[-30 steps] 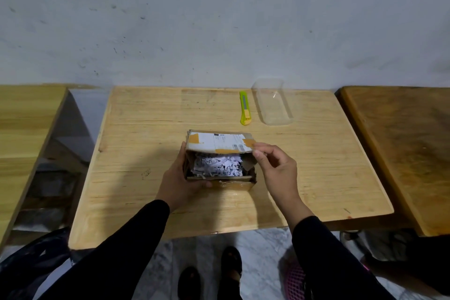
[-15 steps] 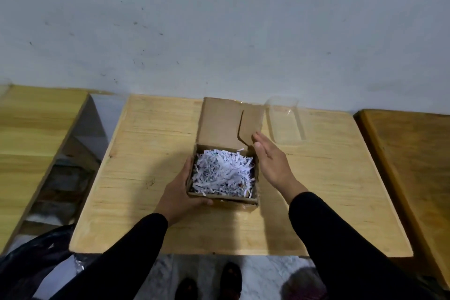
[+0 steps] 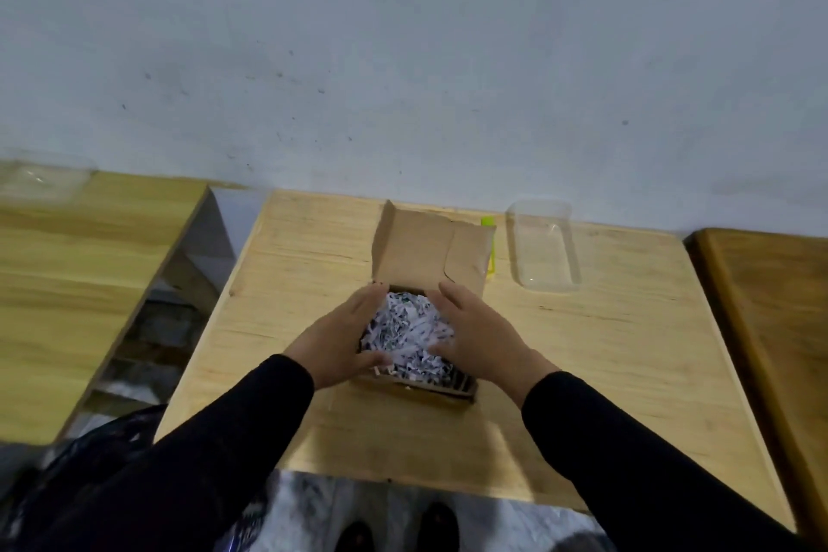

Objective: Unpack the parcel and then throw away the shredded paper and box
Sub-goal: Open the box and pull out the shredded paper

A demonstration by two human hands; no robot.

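A small brown cardboard box [image 3: 428, 258] stands in the middle of the wooden table [image 3: 582, 350], its lid folded back towards the wall. White shredded paper [image 3: 405, 334] fills it to the rim. My left hand [image 3: 338, 334] lies along the box's left side, thumb on the paper at the near edge. My right hand [image 3: 481, 338] covers the right side, fingers spread, thumb resting on the shreds. Whatever is under the paper is hidden.
A clear plastic tray [image 3: 544, 247] lies at the back right of the table. A yellow-green utility knife [image 3: 489, 247] shows partly behind the lid. Wooden tables [image 3: 67, 282] flank both sides. A dark bag [image 3: 89, 462] sits on the floor at lower left.
The lid went from half raised to fully folded back. My right hand let go of the flap and both hands came onto the shredded paper.
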